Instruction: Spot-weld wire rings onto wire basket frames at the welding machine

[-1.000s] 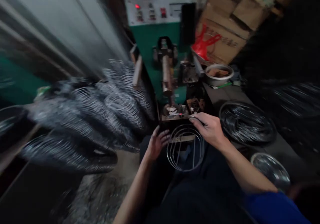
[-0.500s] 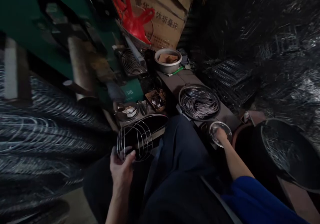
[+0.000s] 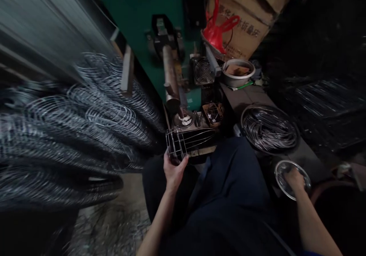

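My left hand (image 3: 174, 171) is closed around the lower part of a round wire basket frame (image 3: 177, 141). The frame is made of thin shiny rods and is held in front of the green machine, below its thick metal arm (image 3: 168, 71). Long wire loops (image 3: 201, 136) stretch to the right behind the frame; whether they belong to it I cannot tell. On the other side of my knees, my right hand (image 3: 295, 179) reaches down into a small metal bowl (image 3: 279, 185). Its fingers are blurred and dark against the bowl's inside, and what they touch is hidden.
Stacked wire rings (image 3: 114, 118) crowd the left side. A basin of wire hoops (image 3: 268, 128) sits on the bench at right, before a grey basin (image 3: 238, 78) with brown scraps. The green machine (image 3: 137, 8) stands ahead, a cardboard box (image 3: 243, 19) behind. A small tray (image 3: 213, 113) holds metal bits.
My view has swung left, so the scene sits further right and more wire rings show. The left hand still holds the wire frame, now tilted differently. The right hand stays in the bowl.
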